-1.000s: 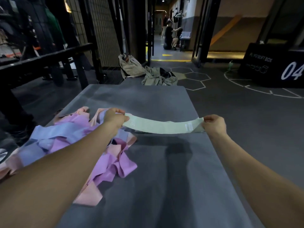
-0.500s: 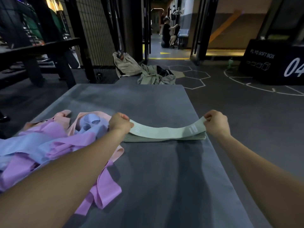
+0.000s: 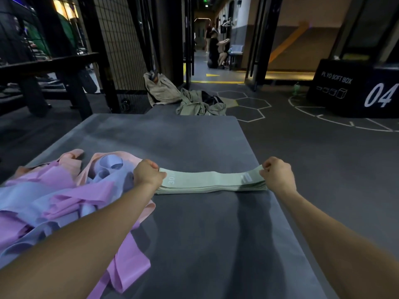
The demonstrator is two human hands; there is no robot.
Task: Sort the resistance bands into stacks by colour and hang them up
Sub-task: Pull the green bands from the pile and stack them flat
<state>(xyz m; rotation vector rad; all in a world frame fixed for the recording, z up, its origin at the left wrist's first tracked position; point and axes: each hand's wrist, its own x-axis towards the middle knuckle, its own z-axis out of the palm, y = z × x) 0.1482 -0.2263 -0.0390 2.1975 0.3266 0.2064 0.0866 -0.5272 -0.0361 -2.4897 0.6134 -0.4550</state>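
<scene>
A pale green resistance band lies stretched flat on top of a stack of green bands in the middle of the grey mat. My left hand pinches the band's left end, beside the printed "30". Its right end is pinched by my right hand. To the left lies a loose heap of bands in purple, light blue and pink, partly under my left forearm.
Crumpled beige and olive clothes lie on the floor past the mat's far edge. A black plyo soft box marked 04 stands at the right. A dark bench and a wire cage wall stand left. People are in the far corridor.
Both hands have lowered the green band from mid-air onto the green stack. It now lies flat there.
</scene>
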